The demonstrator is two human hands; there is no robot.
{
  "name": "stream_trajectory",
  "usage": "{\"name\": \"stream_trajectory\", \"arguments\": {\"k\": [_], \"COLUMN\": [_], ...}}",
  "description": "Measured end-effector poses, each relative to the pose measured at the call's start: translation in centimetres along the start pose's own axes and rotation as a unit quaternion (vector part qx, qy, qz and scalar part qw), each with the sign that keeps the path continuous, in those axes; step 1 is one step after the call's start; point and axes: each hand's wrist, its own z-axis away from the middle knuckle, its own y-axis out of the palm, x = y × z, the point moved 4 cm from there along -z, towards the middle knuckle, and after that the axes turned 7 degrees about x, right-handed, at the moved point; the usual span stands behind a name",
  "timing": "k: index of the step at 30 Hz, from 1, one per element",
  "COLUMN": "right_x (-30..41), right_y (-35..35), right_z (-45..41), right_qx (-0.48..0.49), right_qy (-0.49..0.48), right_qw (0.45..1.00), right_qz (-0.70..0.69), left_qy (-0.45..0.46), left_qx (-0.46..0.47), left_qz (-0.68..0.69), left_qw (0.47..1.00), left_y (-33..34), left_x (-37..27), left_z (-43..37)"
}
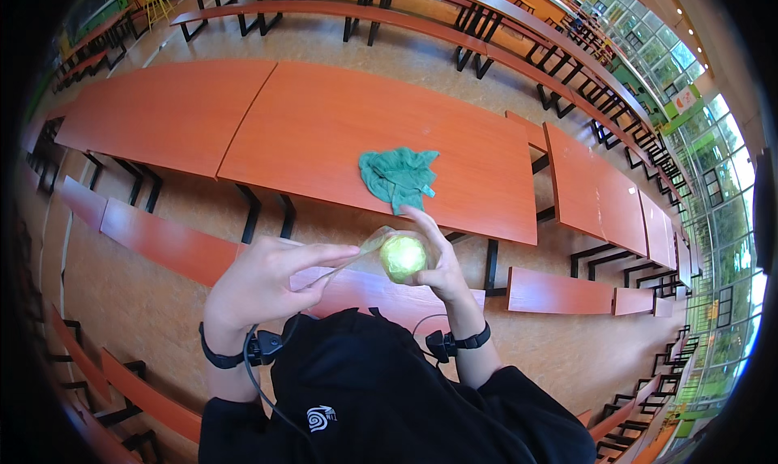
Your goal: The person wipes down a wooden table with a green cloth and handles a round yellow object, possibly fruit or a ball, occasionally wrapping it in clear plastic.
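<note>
My right hand (439,260) grips a roll of clear yellowish adhesive tape (403,258), its round flat side facing the camera. A loose strip of the tape (358,254) runs from the roll to my left hand (285,272), pinched between the thumb and fingers. Both hands are held up over the near bench, in front of my dark shirt. A crumpled green cloth (398,175) lies near the close edge of the orange-red table (316,123), just beyond my right fingertips, with a small pale tag at one corner.
An orange-red bench (377,288) runs below my hands, between me and the table. Another table (595,190) stands to the right past a gap, with a further bench (559,291) beside it. Rows of long tables and benches with black metal legs stand beyond. Wrist straps with a cable are on both arms.
</note>
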Motion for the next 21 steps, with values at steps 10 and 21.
{"name": "stream_trajectory", "arguments": {"k": [10, 21], "right_x": [-1.3, -0.2], "right_y": [2.0, 3.5], "right_z": [-3.4, -5.0], "right_qx": [0.082, 0.048], "right_qy": [0.051, -0.076], "right_qw": [0.978, 0.993], "right_qz": [0.184, 0.072], "left_qy": [0.029, 0.128], "left_qx": [-0.028, -0.14], "left_qz": [-0.2, -0.308], "left_qw": [0.979, 0.932], "left_y": [-2.0, -5.1], "left_x": [1.1, -0.6], "left_z": [0.2, 3.4]}}
